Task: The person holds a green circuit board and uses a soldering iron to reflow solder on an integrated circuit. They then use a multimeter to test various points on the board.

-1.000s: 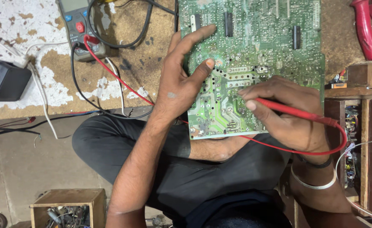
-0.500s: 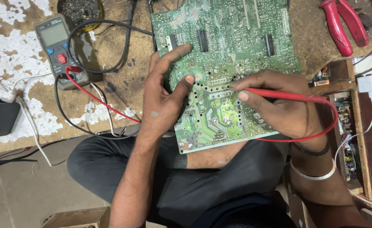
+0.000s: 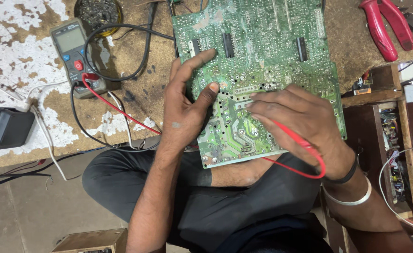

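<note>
A large green circuit board (image 3: 262, 51) lies solder side up, half on the worn workbench (image 3: 136, 98) and half over my lap. My left hand (image 3: 188, 107) rests on the board's left edge, thumb and fingers spread across it, steadying it. My right hand (image 3: 300, 119) grips a red test probe (image 3: 293, 136) like a pen, with its tip hidden under my fingers near the board's middle. The probe's red lead (image 3: 122, 110) runs left to a grey multimeter (image 3: 75, 51) lying on the bench.
Red-handled pliers (image 3: 384, 26) lie at the bench's top right. A round tin of dark material (image 3: 98, 13) sits above the multimeter. A black power adapter (image 3: 7, 127) with white cable is at the left edge. A wooden rack with small boards (image 3: 394, 140) stands at right.
The view has shifted so the multimeter and board sit lower and further right. My right hand has moved the probe left and up across the board. My left hand stays put.
</note>
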